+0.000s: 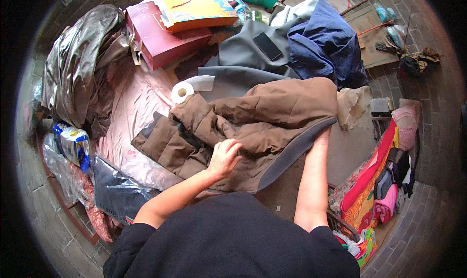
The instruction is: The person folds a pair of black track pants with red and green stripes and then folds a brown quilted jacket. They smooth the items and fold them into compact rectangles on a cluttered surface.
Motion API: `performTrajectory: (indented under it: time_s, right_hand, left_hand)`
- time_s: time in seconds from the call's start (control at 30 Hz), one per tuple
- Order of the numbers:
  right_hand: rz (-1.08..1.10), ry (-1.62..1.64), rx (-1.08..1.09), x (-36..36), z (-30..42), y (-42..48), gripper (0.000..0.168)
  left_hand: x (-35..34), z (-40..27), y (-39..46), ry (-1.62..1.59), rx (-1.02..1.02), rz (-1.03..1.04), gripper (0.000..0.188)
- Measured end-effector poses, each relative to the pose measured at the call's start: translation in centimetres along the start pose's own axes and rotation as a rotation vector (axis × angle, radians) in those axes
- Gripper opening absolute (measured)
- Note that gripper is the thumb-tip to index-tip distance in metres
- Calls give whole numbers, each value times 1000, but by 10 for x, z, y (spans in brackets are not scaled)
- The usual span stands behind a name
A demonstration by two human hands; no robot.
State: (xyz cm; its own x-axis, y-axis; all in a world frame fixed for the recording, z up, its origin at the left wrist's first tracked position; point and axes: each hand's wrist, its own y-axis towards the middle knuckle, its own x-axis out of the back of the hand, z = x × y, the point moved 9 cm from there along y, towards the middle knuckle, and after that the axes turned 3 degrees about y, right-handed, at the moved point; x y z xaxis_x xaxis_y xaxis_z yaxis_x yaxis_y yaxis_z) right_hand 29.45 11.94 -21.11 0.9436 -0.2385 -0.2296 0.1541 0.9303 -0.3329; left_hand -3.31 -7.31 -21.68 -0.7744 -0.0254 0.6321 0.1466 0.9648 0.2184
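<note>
A brown quilted padded jacket [288,103] lies spread in front of me, with a dark grey ribbed band [288,161] along its near right edge. My left hand [225,157] is at the middle of the jacket, its fingers curled on a fold of the cloth. My right forearm reaches in under the ribbed band at the right; that hand is hidden by the garment. At the jacket's far left edge stands a roll of white toilet paper [182,92], its loose end trailing right.
Behind the jacket are grey sheeting [237,51] with a black smartphone [268,46] on it, and dark blue cloth [324,44]. Paper bags, maroon [175,41] and orange [200,11], lie at the back. A plastic-wrapped dark package [120,190] is near left; folded clothes [386,201] are at right.
</note>
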Motion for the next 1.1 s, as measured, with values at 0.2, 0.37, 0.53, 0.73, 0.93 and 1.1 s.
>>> performTrajectory:
  time_s: [0.2,0.37,0.53,0.73,0.93,1.1]
  right_hand:
    - [-38,-51,0,5,-12,-25,30]
    - [-25,-100,-27,-18,-28,-28,30]
    - [-25,-48,-52,-6,-40,-41,29]
    - [85,-66,-44,-47,-34,-31,28]
    - [210,-28,157,-78,58,-48,27]
    - [491,95,264,-191,123,-67,27]
  left_hand:
    - [-40,21,40,228,7,120,59]
    - [-75,100,14,40,107,36,46]
    - [-44,80,15,-427,293,172,32]
    - [57,107,32,-444,341,76,30]
    - [179,22,67,-114,291,-130,37]
    - [294,-28,60,90,-120,-405,33]
